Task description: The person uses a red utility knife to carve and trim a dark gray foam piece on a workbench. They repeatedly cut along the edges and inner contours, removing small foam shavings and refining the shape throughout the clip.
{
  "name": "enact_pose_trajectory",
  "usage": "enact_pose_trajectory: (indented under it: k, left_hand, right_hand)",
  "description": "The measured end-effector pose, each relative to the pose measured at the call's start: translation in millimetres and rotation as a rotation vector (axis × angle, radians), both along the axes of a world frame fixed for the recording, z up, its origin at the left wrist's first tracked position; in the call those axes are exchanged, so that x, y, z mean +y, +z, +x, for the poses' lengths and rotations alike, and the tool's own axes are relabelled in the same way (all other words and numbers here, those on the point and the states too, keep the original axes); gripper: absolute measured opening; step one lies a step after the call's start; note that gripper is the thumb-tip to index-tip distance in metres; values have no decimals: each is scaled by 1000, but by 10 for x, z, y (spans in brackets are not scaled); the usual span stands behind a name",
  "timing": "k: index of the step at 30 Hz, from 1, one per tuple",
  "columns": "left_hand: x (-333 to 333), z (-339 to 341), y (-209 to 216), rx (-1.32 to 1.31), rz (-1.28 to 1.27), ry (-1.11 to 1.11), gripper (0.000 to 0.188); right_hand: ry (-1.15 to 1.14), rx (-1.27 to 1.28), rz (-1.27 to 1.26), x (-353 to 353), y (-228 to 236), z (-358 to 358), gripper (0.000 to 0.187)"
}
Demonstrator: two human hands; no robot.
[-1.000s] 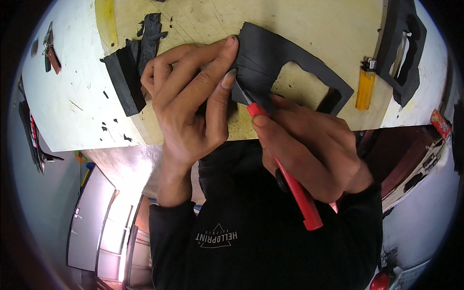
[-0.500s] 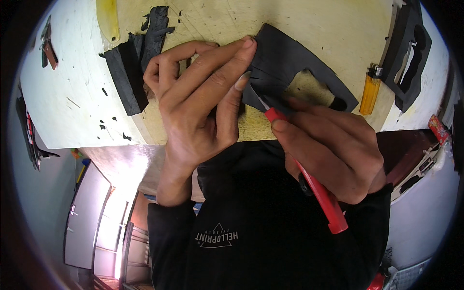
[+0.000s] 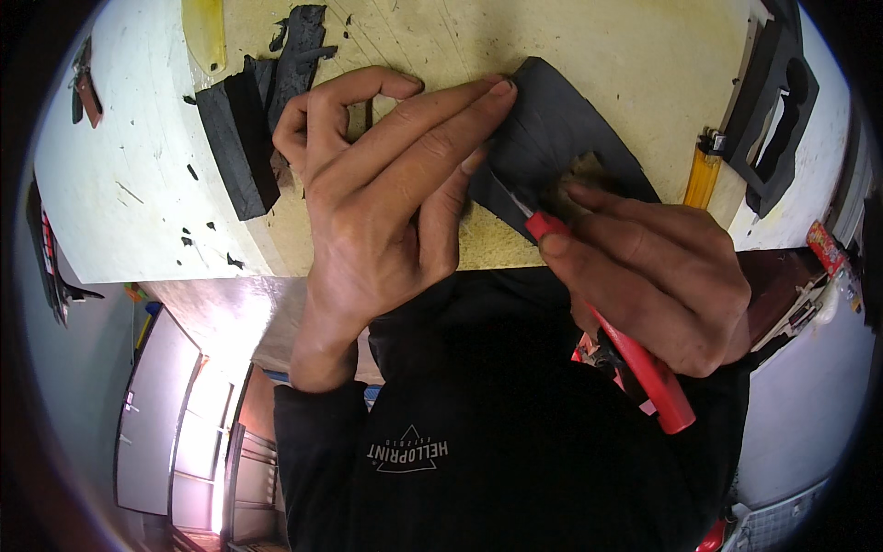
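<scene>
A flat black foam piece (image 3: pixel 552 115) with a cut-out hole rests on the wooden board, near the table's front edge. My left hand (image 3: pixel 386 184) grips its left edge, thumb and forefinger pressed on it. The other left fingers are curled. In my right hand (image 3: pixel 658 271) is a red utility knife (image 3: pixel 635 359), its handle running down toward my body. The knife's thin blade touches the foam just to the right of my left thumb. My right fingers cover the lower right of the piece and part of the hole.
A thick black foam block (image 3: pixel 237 152) and torn dark scraps (image 3: pixel 299 60) lie to the left. On the right are a yellow lighter (image 3: pixel 704 170) and another cut black foam shape (image 3: pixel 777 120). A folding tool (image 3: pixel 86 87) sits far left, and a yellow strip (image 3: pixel 206 37) at the back.
The foam piece has shifted right and turned clockwise slightly. Both hands moved along with it, and the knife's blade stays against the foam. The hole is now more covered by my right fingers.
</scene>
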State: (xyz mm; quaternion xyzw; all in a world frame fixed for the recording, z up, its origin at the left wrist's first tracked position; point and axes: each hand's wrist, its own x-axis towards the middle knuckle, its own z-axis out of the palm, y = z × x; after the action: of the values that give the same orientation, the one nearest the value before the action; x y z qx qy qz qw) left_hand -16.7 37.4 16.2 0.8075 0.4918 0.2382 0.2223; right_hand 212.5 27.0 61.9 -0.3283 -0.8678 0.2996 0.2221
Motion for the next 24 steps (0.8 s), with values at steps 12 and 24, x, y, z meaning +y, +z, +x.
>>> enact_pose_trajectory:
  k: [12,24]
  left_hand:
    - [22,-5,-5,6,8,-36,34]
    - [83,-21,21,25,2,-96,32]
  right_hand:
    - [-10,49,-39,-2,-9,63,25]
    - [97,73,-54,128,-3,103,23]
